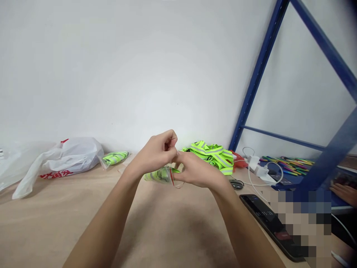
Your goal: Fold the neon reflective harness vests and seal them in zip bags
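left hand [158, 154] curled beside clear bag [159, 175]; right hand [196, 169] at its red edge [171, 177]; cannot tell either grip

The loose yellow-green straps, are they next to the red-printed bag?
No, the straps lie near the blue frame, far from that bag.

A blue steel rack frame [256, 76] carries a slim crossbar [281, 137] low down and a diagonal brace [323, 44] on its right. Left of the frame stretches a plain off-white wall [134, 67], also visible between its bars. Left of the frame's foot spreads a tan tabletop [50, 230] with soft, diffuse shadows.
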Motion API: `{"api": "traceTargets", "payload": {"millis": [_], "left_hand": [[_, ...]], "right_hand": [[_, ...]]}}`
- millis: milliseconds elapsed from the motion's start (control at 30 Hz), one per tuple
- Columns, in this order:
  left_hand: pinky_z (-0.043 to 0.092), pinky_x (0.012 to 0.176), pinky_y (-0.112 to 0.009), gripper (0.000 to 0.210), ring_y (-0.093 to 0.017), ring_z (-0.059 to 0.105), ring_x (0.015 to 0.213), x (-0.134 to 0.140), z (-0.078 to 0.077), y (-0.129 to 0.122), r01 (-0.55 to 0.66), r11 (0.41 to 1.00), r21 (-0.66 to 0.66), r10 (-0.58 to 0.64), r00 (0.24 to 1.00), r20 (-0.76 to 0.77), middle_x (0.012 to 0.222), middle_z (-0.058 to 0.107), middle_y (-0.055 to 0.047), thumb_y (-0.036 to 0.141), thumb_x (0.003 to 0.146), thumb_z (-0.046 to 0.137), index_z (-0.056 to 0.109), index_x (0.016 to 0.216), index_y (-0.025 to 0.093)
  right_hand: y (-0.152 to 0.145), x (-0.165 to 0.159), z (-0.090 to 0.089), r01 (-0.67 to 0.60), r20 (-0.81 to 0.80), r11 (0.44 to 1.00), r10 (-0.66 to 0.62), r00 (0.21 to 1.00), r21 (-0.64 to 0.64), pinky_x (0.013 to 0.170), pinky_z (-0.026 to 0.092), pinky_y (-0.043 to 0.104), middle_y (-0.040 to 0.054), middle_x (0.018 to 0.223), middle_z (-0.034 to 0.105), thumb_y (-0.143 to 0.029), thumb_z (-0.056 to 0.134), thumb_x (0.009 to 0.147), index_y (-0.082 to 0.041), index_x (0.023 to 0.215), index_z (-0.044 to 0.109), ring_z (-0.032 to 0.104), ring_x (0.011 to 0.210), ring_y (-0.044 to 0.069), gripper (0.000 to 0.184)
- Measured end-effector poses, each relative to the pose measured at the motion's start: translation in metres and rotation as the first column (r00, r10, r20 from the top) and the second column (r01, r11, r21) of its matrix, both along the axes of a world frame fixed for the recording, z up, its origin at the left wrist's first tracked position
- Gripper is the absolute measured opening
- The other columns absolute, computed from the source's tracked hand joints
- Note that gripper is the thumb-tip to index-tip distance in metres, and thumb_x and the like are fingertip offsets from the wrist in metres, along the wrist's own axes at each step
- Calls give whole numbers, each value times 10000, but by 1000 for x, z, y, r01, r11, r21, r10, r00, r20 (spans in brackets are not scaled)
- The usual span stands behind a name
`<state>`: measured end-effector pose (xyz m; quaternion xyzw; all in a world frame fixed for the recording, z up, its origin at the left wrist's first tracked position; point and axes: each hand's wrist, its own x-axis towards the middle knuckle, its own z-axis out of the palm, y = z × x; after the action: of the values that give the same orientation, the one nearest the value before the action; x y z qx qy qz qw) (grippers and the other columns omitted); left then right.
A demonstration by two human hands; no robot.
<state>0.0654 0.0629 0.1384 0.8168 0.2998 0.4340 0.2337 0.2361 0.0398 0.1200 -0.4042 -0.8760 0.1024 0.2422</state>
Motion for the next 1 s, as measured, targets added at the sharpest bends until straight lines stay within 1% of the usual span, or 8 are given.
{"api": "traceTargets", "payload": {"millis": [167,433,533,667,733,833,933,1000], "left_hand": [[316,567,-258,168,-119,427,633,8,1,-9,18,998,52,-16,999,-43,685,465,49,76,711,486,409,757,218],[341,576,-259,177,-114,441,631,10,0,-12,-6,995,103,12,998,-58,684,485,58,64,753,489,410,769,221],[392,605,-264,147,-117,481,639,8,2,-10,-20,991,129,18,1000,11,700,512,49,114,808,519,424,776,221],[501,739,-311,125,-153,612,747,-7,10,-6,-100,970,221,32,956,292,773,596,10,277,887,590,481,860,223],[529,811,-346,194,-182,658,841,-20,15,-4,-198,949,247,70,892,446,840,651,-19,377,895,622,499,910,228],[552,859,-379,342,-223,675,988,-40,20,-1,-277,948,156,159,839,521,1019,706,-59,494,854,673,530,1034,240],[590,818,-413,546,-268,683,1026,-51,21,1,-167,986,-24,161,891,424,1098,720,-94,537,786,729,554,1193,218],[613,785,-427,589,-285,693,1009,-53,20,2,-73,989,-128,114,928,355,1076,732,-109,528,767,747,593,1219,183]], "right_hand": [[1,-4,-8,84,63,996,-83,995,-22,652,423,268,79,1067,710,-132,654,714,-180,1076,641,638,874,229,365],[-3,-11,-4,175,157,984,-167,973,-41,570,348,269,54,782,700,-43,565,669,-164,875,664,587,661,188,258],[-1,-5,-2,144,87,990,-144,986,5,556,339,257,35,706,676,-73,565,712,-165,741,655,557,615,156,132],[4,10,4,-20,-207,1000,21,978,10,608,405,242,-1,726,689,-177,603,803,-174,822,723,584,650,140,122],[9,15,5,-72,-425,997,53,904,-27,646,457,255,1,785,711,-266,649,819,-181,894,748,624,700,156,150],[18,19,4,-120,-724,989,24,689,-81,686,531,308,27,842,734,-405,749,759,-175,956,752,678,763,202,303],[26,20,2,-177,-885,970,-66,462,-165,706,587,363,50,885,749,-468,806,689,-191,1024,741,711,824,241,440],[29,20,0,-229,-914,948,-121,388,-223,711,607,374,57,921,756,-477,832,654,-214,1012,742,718,852,248,454]]}}
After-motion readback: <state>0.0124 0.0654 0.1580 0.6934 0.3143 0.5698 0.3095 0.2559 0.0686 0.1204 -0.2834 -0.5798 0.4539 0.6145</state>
